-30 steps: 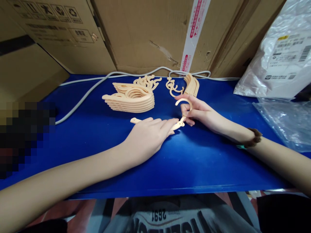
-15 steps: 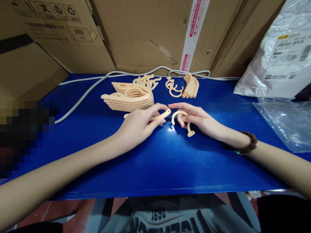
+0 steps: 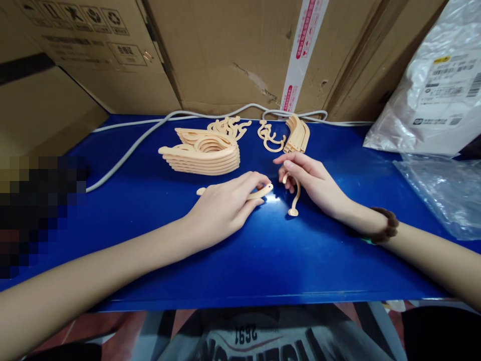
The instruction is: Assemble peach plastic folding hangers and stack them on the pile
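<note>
My left hand (image 3: pixel 233 203) is closed on a beige plastic hanger arm (image 3: pixel 262 192); its holed end sticks out past the fingertips and the other end shows behind the knuckles. To the right, my right hand (image 3: pixel 310 178) grips a beige curved hanger hook (image 3: pixel 296 198) between thumb and fingers, its round foot hanging down over the table. The two pieces are apart. Behind my left hand lies a stack of beige hanger arms (image 3: pixel 203 158). Farther back are a pile of loose hooks (image 3: pixel 229 128), a few more hooks (image 3: pixel 272 143) and a small stack of curved arms (image 3: pixel 297 134).
A white cable (image 3: pixel 130 153) runs along the back of the blue table (image 3: pixel 240 271). Cardboard boxes (image 3: pixel 225 55) stand behind it. On the right are a white parcel bag (image 3: pixel 424 110) and a clear plastic bag (image 3: pixel 439 195).
My left hand has moved slightly right and nearer with the hanger arm. My right hand has turned the hook, so its curl now points toward the fingers, with its foot hanging down.
</note>
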Available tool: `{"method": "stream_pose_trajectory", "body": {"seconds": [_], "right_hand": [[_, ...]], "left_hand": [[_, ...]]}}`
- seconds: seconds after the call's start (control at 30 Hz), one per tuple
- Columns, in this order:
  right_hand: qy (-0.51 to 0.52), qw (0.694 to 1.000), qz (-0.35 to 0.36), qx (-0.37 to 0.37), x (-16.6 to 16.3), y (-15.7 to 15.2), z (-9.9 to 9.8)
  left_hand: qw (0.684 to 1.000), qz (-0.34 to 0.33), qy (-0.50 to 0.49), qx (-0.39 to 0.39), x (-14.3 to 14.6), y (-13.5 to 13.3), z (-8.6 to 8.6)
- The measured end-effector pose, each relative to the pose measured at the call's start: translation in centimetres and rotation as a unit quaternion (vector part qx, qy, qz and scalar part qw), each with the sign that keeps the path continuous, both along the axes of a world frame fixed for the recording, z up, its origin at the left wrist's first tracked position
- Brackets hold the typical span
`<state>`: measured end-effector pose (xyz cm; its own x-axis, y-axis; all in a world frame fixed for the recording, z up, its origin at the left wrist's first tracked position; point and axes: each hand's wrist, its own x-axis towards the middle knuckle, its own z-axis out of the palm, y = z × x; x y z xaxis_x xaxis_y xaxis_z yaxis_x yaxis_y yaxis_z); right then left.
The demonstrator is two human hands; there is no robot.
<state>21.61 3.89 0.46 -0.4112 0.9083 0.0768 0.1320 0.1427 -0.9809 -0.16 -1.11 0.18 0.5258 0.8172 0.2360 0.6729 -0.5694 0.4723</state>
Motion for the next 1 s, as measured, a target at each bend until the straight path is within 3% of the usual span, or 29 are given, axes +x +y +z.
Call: {"method": "stream_pose_trajectory", "body": {"seconds": [0.17, 0.3, 0.37, 0.47, 0.53, 0.6, 0.67, 0.8, 1.0], "right_hand": [[-0.024, 0.998, 0.048, 0.041, 0.1, -0.2, 0.1], [-0.115, 0.974, 0.041, 0.188, 0.6, -0.1, 0.4], [-0.222, 0.925, 0.033, 0.306, 0.8, 0.0, 1.0], [-0.408, 0.810, 0.035, 0.420, 1.3, -0.1, 2.3], [-0.495, 0.755, 0.034, 0.428, 1.6, -0.2, 3.2], [-0.549, 0.736, 0.048, 0.394, 1.9, -0.4, 3.8], [-0.584, 0.737, 0.073, 0.332, 2.1, -0.5, 4.1], [-0.587, 0.779, 0.091, 0.202, 2.4, -0.5, 4.2], [-0.527, 0.834, 0.118, 0.113, 2.2, -0.2, 4.1]], "left_hand": [[0.999, -0.027, 0.004, 0.034, -0.1, 0.4, -0.1], [0.998, -0.034, 0.026, 0.055, -0.2, 0.5, 0.0], [0.996, -0.038, 0.039, 0.072, -0.2, 0.6, -0.1], [0.993, -0.040, 0.056, 0.096, -0.1, 0.7, -0.2], [0.992, -0.041, 0.065, 0.104, -0.1, 0.8, -0.3], [0.991, -0.038, 0.070, 0.104, -0.1, 0.8, -0.4], [0.991, -0.035, 0.073, 0.105, 0.0, 0.8, -0.4], [0.991, -0.028, 0.073, 0.109, 0.0, 0.9, -0.5], [0.991, -0.027, 0.064, 0.119, 0.1, 1.0, -0.7]]}}
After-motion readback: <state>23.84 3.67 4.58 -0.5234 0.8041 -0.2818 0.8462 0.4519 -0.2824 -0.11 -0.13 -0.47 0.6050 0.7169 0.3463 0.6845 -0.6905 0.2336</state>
